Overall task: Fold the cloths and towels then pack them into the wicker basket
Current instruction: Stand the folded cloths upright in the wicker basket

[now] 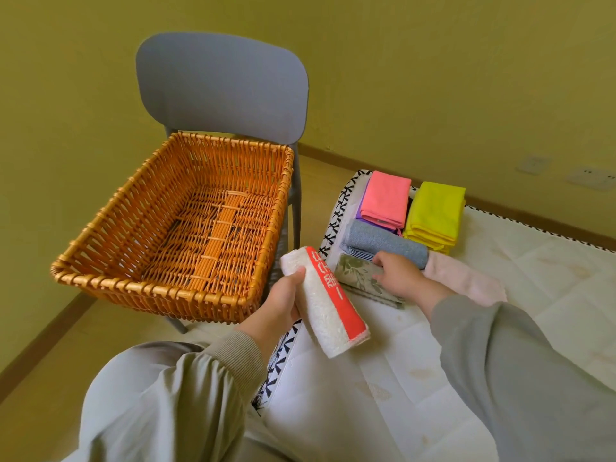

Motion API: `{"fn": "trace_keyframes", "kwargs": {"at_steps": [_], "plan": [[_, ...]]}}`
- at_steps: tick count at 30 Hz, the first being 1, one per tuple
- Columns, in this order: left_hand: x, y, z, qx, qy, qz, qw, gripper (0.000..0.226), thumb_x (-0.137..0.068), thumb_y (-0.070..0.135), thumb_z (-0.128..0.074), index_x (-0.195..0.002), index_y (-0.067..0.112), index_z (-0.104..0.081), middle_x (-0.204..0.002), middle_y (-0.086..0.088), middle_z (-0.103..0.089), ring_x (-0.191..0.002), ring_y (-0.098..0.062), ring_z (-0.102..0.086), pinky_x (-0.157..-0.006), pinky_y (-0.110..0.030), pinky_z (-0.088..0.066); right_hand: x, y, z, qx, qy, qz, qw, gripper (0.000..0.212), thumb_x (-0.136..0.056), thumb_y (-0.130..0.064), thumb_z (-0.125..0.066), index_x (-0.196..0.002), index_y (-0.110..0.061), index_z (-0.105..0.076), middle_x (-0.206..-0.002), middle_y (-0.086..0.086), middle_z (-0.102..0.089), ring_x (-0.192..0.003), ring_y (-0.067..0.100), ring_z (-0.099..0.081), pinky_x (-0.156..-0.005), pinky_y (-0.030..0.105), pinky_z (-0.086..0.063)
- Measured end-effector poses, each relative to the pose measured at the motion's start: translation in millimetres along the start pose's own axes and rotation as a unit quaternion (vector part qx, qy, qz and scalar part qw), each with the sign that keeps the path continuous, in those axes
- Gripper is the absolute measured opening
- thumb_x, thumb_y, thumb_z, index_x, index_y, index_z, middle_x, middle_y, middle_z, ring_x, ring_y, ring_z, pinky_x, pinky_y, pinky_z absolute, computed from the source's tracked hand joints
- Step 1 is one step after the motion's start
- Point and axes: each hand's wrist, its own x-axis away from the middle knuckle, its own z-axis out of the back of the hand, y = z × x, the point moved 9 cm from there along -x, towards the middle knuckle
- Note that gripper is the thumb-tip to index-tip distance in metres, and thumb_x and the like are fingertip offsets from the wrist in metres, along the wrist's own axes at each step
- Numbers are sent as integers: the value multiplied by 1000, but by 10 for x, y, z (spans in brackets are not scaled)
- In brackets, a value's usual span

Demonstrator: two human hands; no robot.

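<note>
Wicker basket (173, 225) on the grey chair (221, 85), empty, open top, room to drop in. Left hand (280, 301) clamped round folded white towel with red band (325, 301), lifted clear of mattress edge (333, 221), likely bound for the basket. Right hand (396, 273) rests on the floral cloth (358, 276); grip unclear. Grey (383, 241), pink (386, 198), yellow (435, 211) cloths folded, stacked close behind

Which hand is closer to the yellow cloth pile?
The right hand. It rests on the flowery folded cloth, just in front of the yellow cloth pile. The left hand is farther away, holding the rolled white and red towel beside the wicker basket.
</note>
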Motion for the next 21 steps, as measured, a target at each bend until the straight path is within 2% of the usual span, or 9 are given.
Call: {"fn": "trace_keyframes", "kwargs": {"at_steps": [3, 6, 9, 12, 14, 17, 19, 21], "plan": [[1, -75, 46, -16, 25, 24, 999, 26, -97, 33, -49, -113, 12, -49, -114, -14, -63, -105, -30, -61, -92, -49, -48, -55, -42, -14, 5, -20, 9, 1000, 43, -83, -28, -70, -119, -10, -54, -119, 10, -60, -106, 27, -56, -88, 34, -46], [17, -98, 72, -78, 46, 31, 995, 39, -96, 35, -52, -124, 8, -47, -115, -14, -62, -106, -31, -60, -97, -50, -46, -105, -76, -51, 21, -67, 0, 998, 54, -77, -35, -76, -119, -12, -54, -115, 5, -59, -103, 24, -56, -80, 30, -44], [52, -54, 82, -142, 59, 18, 988, 42, -94, 35, -55, -125, 7, -50, -113, -11, -62, -106, -30, -59, -100, -50, -44, -127, -152, -141, 62, -119, 1, 991, 48, -72, -42, -78, -105, -13, -59, -107, 4, -62, -94, 22, -59, -74, 30, -44], [98, -6, 87, -192, 68, 10, 979, 48, -93, 38, -56, -128, 6, -48, -116, -10, -60, -107, -29, -58, -100, -48, -44, -117, -232, -142, 84, -122, 3, 989, 40, -70, -43, -79, -84, -14, -54, -86, 1, -56, -79, 19, -53, -62, 29, -40], [161, 18, 80, -212, 73, 7, 975, 54, -92, 40, -57, -132, 6, -46, -120, -10, -58, -109, -29, -57, -100, -48, -44, -86, -262, -169, 67, -127, -5, 990, 41, -70, -39, -80, -75, -17, -46, -77, -1, -50, -74, 17, -50, -55, 27, -35], [247, 72, 44, -215, 80, 3, 973, 55, -91, 41, -58, -131, 6, -46, -122, -10, -58, -111, -30, -56, -101, -48, -44, -3, -241, -195, 32, -124, -28, 991, 40, -70, -31, -80, -72, -18, -42, -74, -1, -47, -76, 18, -50, -52, 25, -33], [331, 144, -33, -209, 73, -3, 975, 49, -92, 40, -57, -127, 6, -49, -117, -9, -60, -108, -28, -58, -99, -45, -45, 63, -189, -155, -44, -119, -58, 990, 33, -71, -24, -80, -73, -15, -48, -73, 0, -50, -73, 18, -51, -51, 24, -34], [396, 250, -147, -202, 53, -15, 978, 37, -93, 37, -57, -115, 8, -55, -107, -6, -63, -100, -25, -60, -94, -41, -47, 97, -150, -85, -166, -116, -96, 975, 23, -73, -18, -78, -85, -10, -61, -78, 3, -60, -70, 17, -57, -54, 24, -42]]}}
